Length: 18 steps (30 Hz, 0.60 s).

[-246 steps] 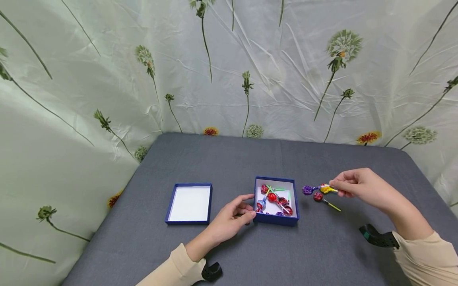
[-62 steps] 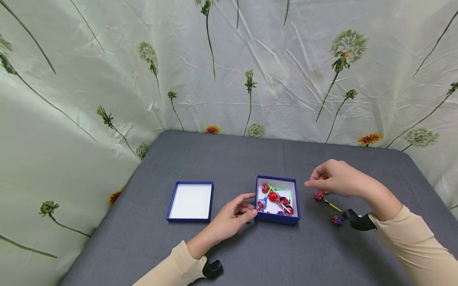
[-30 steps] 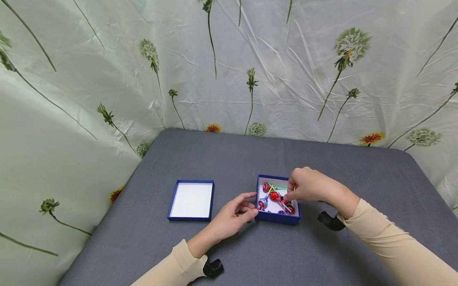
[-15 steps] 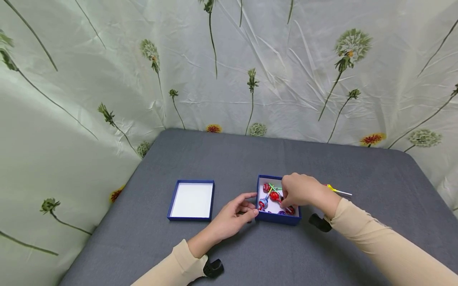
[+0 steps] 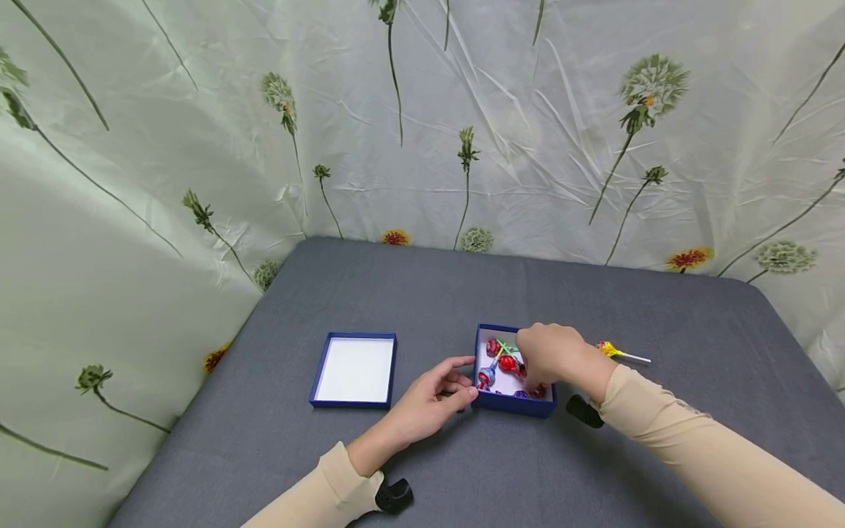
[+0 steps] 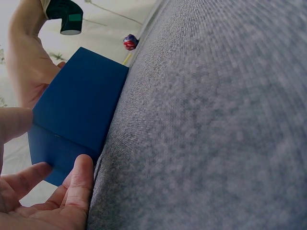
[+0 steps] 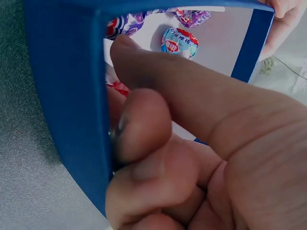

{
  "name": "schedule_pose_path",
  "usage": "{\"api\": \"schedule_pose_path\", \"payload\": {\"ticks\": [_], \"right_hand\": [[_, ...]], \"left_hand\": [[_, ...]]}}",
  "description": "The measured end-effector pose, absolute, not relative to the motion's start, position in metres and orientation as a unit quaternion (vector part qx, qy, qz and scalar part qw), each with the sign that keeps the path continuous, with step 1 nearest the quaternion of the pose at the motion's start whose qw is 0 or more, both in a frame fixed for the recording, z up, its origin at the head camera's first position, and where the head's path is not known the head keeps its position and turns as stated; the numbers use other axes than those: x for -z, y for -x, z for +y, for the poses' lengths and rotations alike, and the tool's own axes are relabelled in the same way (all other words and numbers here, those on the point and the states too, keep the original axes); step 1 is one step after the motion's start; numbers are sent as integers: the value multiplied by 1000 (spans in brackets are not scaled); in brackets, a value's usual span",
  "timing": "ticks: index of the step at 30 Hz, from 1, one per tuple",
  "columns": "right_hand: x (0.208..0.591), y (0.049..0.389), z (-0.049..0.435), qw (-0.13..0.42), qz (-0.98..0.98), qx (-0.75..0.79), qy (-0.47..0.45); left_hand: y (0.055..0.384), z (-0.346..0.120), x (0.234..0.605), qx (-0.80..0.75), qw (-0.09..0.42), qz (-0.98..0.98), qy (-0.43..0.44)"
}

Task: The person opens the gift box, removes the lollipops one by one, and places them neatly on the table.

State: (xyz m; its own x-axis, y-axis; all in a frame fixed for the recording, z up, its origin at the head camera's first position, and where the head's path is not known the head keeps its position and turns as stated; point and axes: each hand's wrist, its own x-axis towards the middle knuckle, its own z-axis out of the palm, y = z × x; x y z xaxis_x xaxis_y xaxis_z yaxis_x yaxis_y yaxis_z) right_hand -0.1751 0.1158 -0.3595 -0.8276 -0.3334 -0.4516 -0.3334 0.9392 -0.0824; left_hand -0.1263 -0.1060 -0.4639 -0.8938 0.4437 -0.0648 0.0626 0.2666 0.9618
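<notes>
An open blue box with a white inside holds several wrapped lollipops, among them a red one and a light blue one. At its left side my left hand touches the wall with fingertips and thumb. My right hand reaches over the right wall into the box, fingers bent. In the right wrist view its thumb lies near a purple wrapper, and a red wrapper shows under the thumb. I cannot tell whether those fingers hold a lollipop.
Left of the box lies its matching lid, white inside up. A yellow lollipop rests on the grey table behind the right wrist. Beyond the box, the left wrist view shows a red and purple lollipop. A flowered curtain hangs behind the table.
My right hand has moved left from beside the loose lollipops into the box and shifted slightly further left inside it. The left hand stays at the box wall.
</notes>
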Motion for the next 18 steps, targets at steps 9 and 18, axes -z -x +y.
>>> {"api": "schedule_pose_path", "payload": {"ticks": [9, 18], "right_hand": [[361, 173, 113, 223, 958, -18, 178], [362, 173, 112, 214, 960, -21, 177]], "left_hand": [[126, -106, 464, -584, 165, 779, -161], [126, -106, 463, -583, 165, 778, -164]]}}
